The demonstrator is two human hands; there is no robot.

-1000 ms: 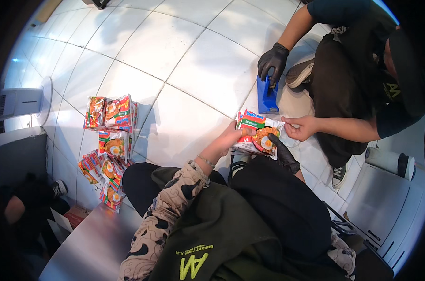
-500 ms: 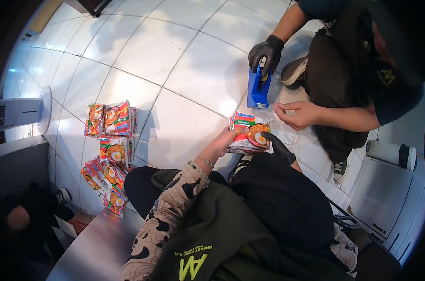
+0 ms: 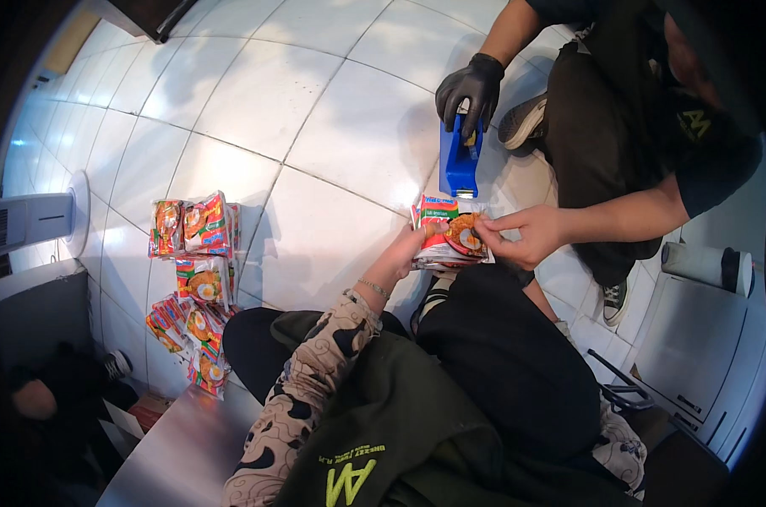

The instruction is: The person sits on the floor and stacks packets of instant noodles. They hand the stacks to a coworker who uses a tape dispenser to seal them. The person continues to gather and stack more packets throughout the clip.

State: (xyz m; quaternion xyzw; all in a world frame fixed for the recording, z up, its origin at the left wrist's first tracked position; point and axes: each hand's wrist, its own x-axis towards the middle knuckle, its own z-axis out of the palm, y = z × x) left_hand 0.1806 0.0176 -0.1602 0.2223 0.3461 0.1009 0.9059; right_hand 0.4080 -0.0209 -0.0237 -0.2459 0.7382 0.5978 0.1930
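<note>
I held the noodle packet stack (image 3: 449, 241) in my left hand (image 3: 412, 245) at one o'clock above the floor (image 3: 315, 144); my right hand's grip was hidden. A co-worker's bare hand (image 3: 526, 237) pinched its edge; uneven pulling could spill packets.

The person wore a long sleeve (image 3: 302, 397) with a tan ground and dark swirling pattern, running from the lower centre of the frame up toward the middle. A thin bracelet (image 3: 373, 288) circled the left wrist. Over the lap lay a dark olive garment (image 3: 400, 422) with a yellow-green mark near the lower edge, and black trousers (image 3: 509, 363) showed right of centre.
</note>
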